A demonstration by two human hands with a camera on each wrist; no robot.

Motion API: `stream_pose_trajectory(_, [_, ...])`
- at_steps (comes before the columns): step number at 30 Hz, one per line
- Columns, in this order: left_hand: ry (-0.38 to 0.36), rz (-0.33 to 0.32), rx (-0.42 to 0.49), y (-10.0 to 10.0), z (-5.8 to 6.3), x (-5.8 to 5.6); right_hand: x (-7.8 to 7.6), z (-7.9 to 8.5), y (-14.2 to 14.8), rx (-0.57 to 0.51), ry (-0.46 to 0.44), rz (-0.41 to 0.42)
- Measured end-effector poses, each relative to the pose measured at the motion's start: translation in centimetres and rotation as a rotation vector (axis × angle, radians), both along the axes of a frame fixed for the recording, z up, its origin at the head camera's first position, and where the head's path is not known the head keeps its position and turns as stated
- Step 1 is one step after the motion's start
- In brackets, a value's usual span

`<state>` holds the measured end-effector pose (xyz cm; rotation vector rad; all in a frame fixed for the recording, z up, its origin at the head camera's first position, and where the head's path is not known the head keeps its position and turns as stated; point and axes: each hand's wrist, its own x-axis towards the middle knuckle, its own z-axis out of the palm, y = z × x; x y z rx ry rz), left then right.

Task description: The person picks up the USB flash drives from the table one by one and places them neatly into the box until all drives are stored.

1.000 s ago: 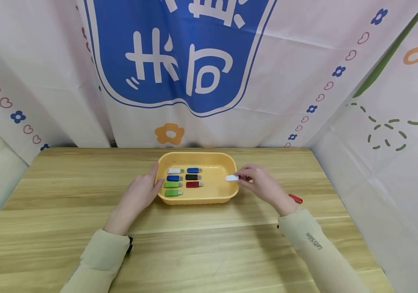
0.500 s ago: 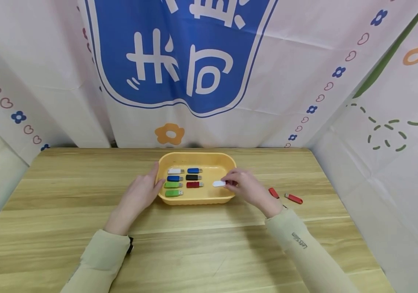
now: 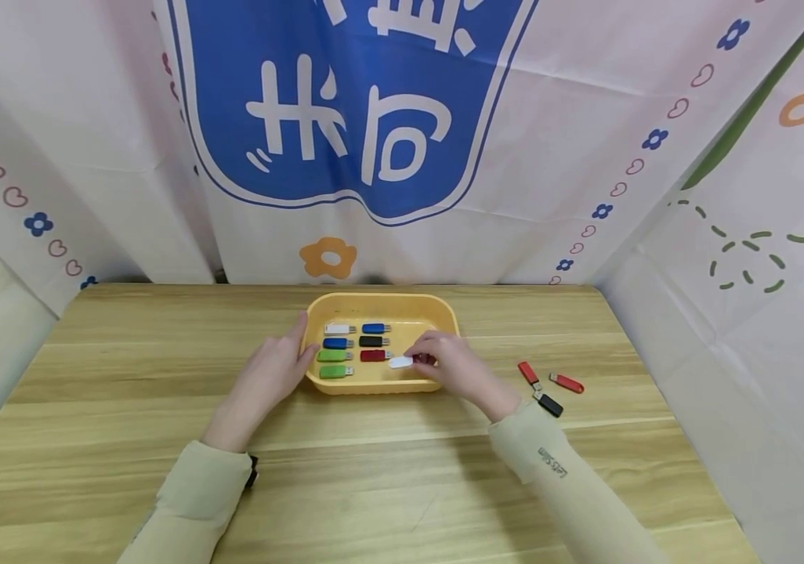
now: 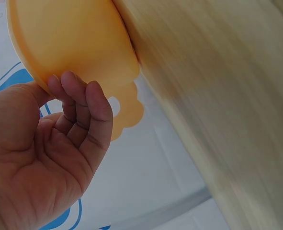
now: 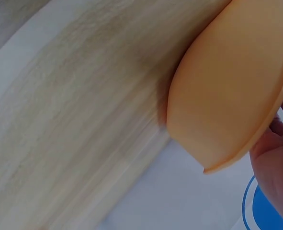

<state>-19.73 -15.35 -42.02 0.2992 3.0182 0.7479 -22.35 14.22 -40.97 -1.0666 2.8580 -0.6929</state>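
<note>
In the head view, my left hand [image 3: 271,368] grips the left end of a yellow plastic tray [image 3: 367,388]. The left wrist view has its thumb over the rim and its curled fingers against the outer wall. Over the tray's right half, my right hand [image 3: 454,364] pinches a white USB stick [image 3: 400,363], low beside a dark red USB stick [image 3: 374,356]. Several more lie in two columns: white [image 3: 337,329], blue and green sticks [image 3: 334,372] on the left, a blue stick [image 3: 374,328] and a black stick [image 3: 372,341] above the red one. The right wrist view hides the fingertips behind the tray wall.
On the wooden table [image 3: 345,486], right of the tray, lie two red USB sticks [image 3: 567,382] and a black USB stick [image 3: 550,404]. A printed white and blue cloth [image 3: 515,172] hangs along the table's back edge.
My right hand has carried the white USB stick leftward and slightly nearer, from the tray's right edge to beside the red one. The sticks on the table have come into view. My left hand stays.
</note>
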Motion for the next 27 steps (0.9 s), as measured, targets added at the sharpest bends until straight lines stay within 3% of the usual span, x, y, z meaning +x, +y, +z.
stream_pose_trajectory(9, [0.007, -0.005, 0.006, 0.0, -0.1, 0.0, -0.6, -0.9, -0.9, -0.043, -0.043, 0.024])
stream_pose_trajectory(21, [-0.003, -0.002, 0.006, 0.1, 0.0, 0.1, -1.5, -0.9, -2.5, 0.019, -0.095, 0.036])
stream_pose_trajectory(27, [-0.008, 0.001, 0.008, 0.1, 0.0, 0.0, -1.9, -0.9, -3.4, 0.059, -0.17, 0.027])
